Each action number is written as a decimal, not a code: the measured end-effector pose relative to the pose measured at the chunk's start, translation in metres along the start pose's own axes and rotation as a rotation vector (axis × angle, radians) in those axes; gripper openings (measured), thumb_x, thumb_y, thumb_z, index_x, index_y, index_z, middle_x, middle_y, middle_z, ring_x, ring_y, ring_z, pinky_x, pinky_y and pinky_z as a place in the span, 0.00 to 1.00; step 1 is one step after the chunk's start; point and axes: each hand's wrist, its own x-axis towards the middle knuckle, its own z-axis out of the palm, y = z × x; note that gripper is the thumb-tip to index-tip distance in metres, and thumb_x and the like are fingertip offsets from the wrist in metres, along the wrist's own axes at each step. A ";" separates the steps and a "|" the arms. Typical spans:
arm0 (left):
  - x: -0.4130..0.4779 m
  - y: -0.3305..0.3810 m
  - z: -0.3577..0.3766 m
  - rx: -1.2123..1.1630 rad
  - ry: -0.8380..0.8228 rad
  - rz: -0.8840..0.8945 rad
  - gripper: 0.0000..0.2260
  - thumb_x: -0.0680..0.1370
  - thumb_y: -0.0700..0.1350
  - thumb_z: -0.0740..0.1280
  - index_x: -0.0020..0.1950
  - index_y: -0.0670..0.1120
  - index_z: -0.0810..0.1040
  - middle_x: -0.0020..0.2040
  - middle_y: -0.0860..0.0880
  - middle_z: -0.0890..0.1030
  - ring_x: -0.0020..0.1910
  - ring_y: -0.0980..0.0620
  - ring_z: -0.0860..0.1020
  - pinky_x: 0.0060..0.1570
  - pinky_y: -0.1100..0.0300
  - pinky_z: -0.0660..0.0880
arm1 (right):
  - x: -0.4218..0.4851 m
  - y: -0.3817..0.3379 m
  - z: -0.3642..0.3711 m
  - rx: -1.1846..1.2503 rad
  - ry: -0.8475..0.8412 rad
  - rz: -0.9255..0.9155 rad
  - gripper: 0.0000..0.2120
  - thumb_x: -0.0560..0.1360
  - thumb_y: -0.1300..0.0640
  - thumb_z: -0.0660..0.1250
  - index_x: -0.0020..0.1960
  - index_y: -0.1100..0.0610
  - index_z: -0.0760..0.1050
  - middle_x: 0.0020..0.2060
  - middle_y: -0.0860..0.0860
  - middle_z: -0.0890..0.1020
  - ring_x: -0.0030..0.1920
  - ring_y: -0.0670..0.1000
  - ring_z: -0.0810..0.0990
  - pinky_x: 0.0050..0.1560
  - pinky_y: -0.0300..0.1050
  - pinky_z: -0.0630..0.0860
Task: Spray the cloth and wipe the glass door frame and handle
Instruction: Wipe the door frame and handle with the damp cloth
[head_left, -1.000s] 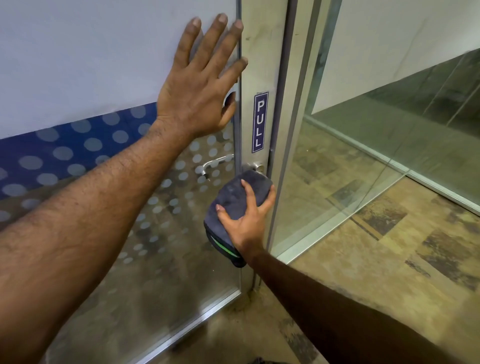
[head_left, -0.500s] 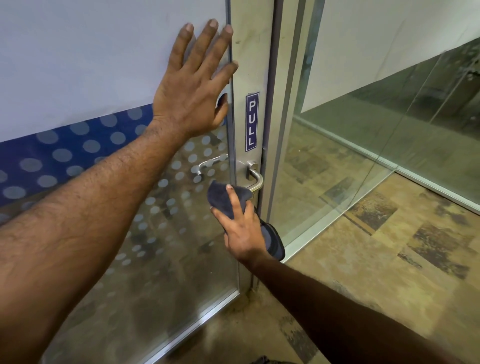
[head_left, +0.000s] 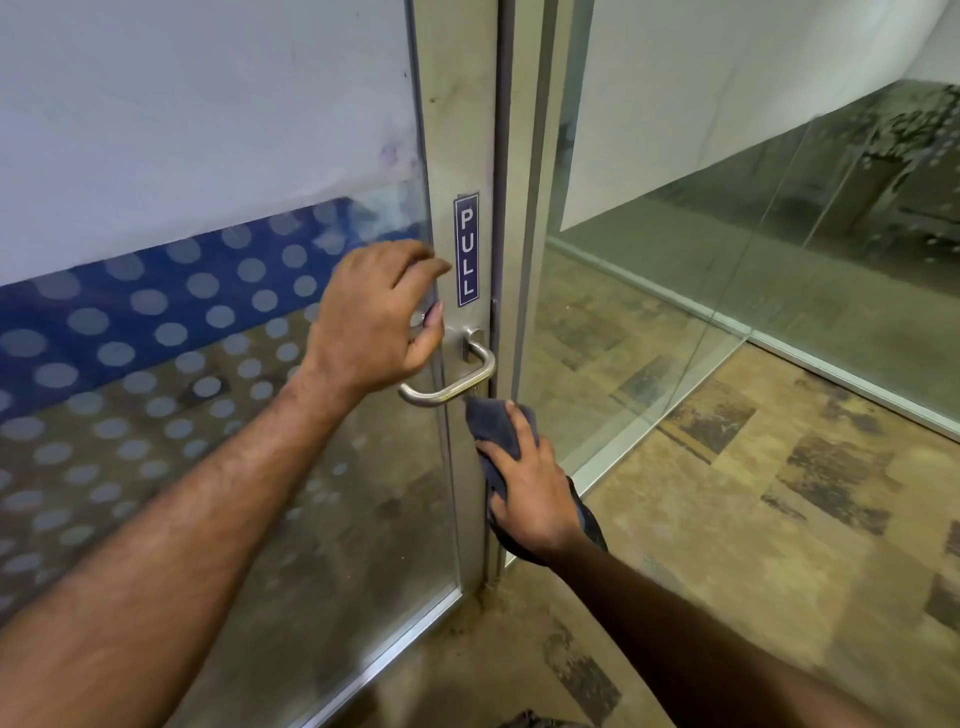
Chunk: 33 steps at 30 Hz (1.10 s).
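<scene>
A glass door with a blue dotted band has a metal frame (head_left: 457, 130) carrying a blue "PULL" label (head_left: 466, 250). A curved steel lever handle (head_left: 457, 384) sticks out of the frame below the label. My left hand (head_left: 379, 327) hovers just above the handle with fingers curled and holds nothing; I cannot tell whether it touches the lever. My right hand (head_left: 535, 488) presses a dark grey cloth (head_left: 493, 426) flat against the frame, just under the handle. Part of the cloth hangs behind my right wrist.
A fixed glass panel (head_left: 649, 312) stands right of the door, with a metal floor track (head_left: 613, 467) running away to the right. Patterned brown carpet (head_left: 727, 519) covers the floor. The door's bottom rail (head_left: 395, 654) runs along the lower left.
My left hand has left the upper glass and dropped to just above the handle, fingers now curled. The right hand with the cloth has shifted right onto the frame below the handle.
</scene>
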 end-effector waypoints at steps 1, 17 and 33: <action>-0.014 0.011 0.005 -0.054 -0.010 -0.029 0.16 0.76 0.47 0.66 0.60 0.40 0.81 0.55 0.41 0.82 0.54 0.42 0.80 0.51 0.49 0.75 | -0.002 0.005 -0.001 0.076 0.000 0.039 0.30 0.70 0.54 0.70 0.71 0.45 0.68 0.81 0.50 0.44 0.68 0.60 0.67 0.62 0.55 0.76; -0.072 0.126 0.096 -1.058 -0.670 -0.988 0.26 0.74 0.54 0.75 0.66 0.42 0.77 0.52 0.47 0.85 0.52 0.50 0.82 0.57 0.52 0.79 | -0.031 0.039 -0.040 0.734 0.113 0.094 0.37 0.68 0.58 0.77 0.74 0.50 0.69 0.78 0.55 0.53 0.73 0.27 0.47 0.69 0.23 0.54; -0.005 0.169 0.113 -0.924 -0.873 -0.131 0.04 0.81 0.49 0.65 0.54 0.56 0.73 0.49 0.55 0.80 0.52 0.50 0.80 0.51 0.52 0.75 | -0.042 0.182 -0.082 0.862 -0.080 0.314 0.58 0.54 0.41 0.86 0.76 0.43 0.58 0.71 0.39 0.71 0.71 0.41 0.70 0.67 0.40 0.72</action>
